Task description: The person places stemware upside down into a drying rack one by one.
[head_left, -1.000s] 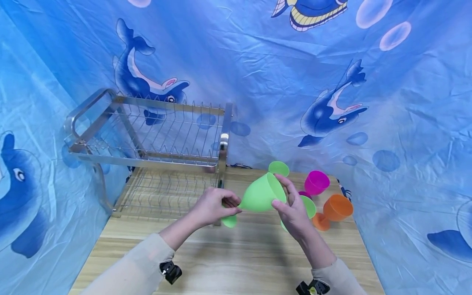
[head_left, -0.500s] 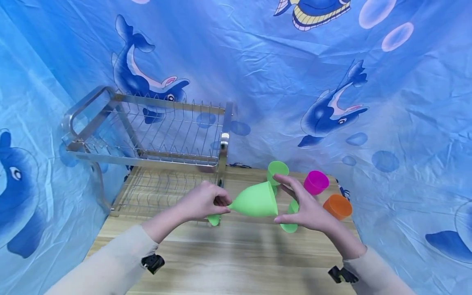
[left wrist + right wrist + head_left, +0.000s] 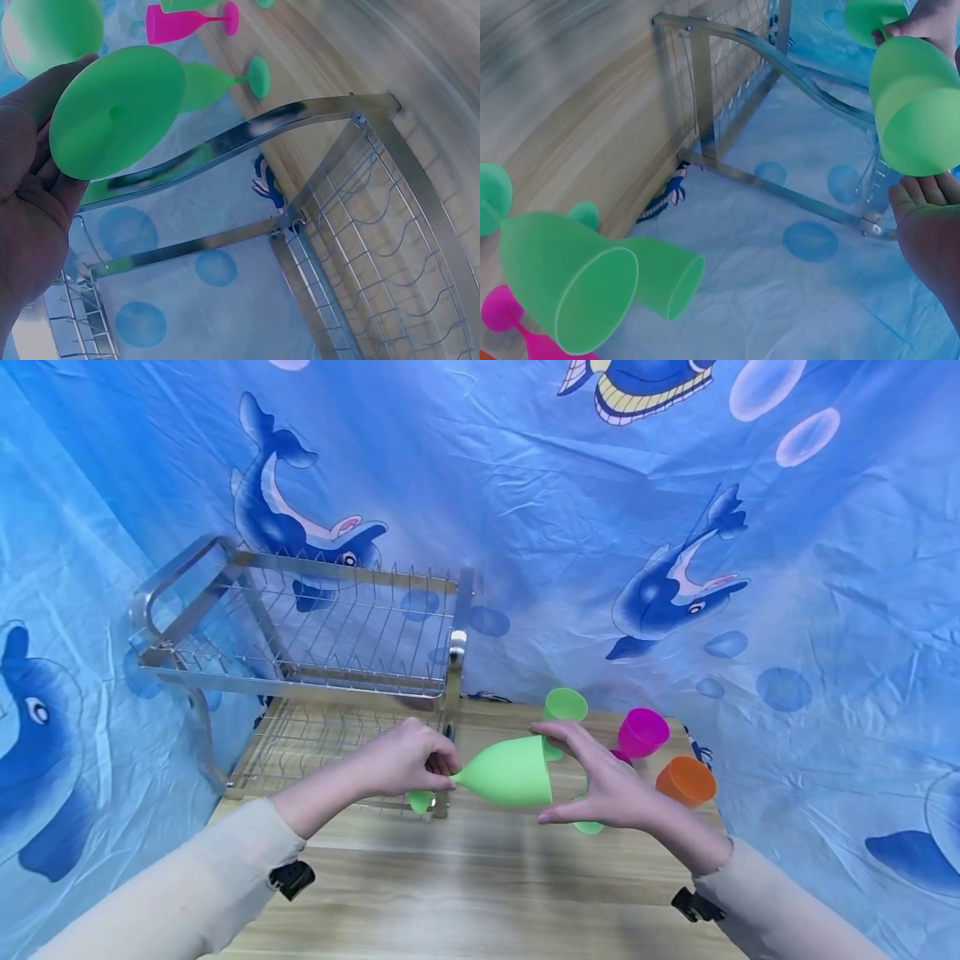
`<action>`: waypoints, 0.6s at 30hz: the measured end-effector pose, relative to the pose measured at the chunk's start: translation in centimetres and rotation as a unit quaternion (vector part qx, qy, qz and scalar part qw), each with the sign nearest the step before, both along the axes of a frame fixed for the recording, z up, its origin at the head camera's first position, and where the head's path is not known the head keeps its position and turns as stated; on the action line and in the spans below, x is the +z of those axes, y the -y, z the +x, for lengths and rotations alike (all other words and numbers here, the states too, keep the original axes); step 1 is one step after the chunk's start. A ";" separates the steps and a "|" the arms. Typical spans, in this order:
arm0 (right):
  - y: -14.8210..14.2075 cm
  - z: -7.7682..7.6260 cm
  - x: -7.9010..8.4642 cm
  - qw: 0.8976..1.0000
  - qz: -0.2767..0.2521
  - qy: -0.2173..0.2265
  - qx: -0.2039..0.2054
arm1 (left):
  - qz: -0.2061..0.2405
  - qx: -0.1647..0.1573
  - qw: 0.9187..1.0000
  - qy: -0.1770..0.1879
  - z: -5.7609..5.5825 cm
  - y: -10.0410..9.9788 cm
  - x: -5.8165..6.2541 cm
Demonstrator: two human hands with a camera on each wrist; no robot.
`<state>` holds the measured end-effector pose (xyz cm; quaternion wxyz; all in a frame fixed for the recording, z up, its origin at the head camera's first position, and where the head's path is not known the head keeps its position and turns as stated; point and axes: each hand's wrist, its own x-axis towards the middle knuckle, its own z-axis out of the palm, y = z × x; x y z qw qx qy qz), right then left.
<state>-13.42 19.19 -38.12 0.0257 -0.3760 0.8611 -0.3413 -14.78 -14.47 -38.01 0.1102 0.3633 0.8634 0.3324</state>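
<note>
My left hand pinches the thin stem of a light green plastic goblet, which lies sideways in the air with its mouth toward the right. In the left wrist view, the round foot of this goblet covers part of the hand. My right hand is spread at the rim, thumb below and fingers above. From the right wrist view, its fingertips are close to the rim; whether they touch cannot be told. Behind the right hand stand another green goblet, partly hidden, and a third green goblet.
A two-tier metal dish rack stands at the left of the wooden table. At the right back are a magenta goblet and an orange goblet. A blue curtain printed with dolphins encloses the table.
The right hand has let go of the goblet's rim and spread its fingers. The left hand has carried the goblet left, and its mouth has turned further to the right.
</note>
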 end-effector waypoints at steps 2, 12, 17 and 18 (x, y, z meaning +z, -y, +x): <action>0.2 -0.1 -0.2 1.000 -0.004 0.002 -0.001 | -0.003 0.000 1.000 0.002 0.0 0.0 0.0; 0.6 -0.5 -1.6 0.998 -0.054 0.039 -0.013 | 0.000 0.003 1.000 -0.003 -0.3 -0.2 -0.8; 0.5 -0.5 -2.0 0.996 -0.075 0.048 -0.019 | 0.004 0.002 1.000 -0.028 -0.2 -0.1 -1.2; 0.4 -0.5 -2.2 0.995 -0.081 0.052 -0.020 | 0.005 0.006 0.999 -0.036 -0.1 -0.1 -1.2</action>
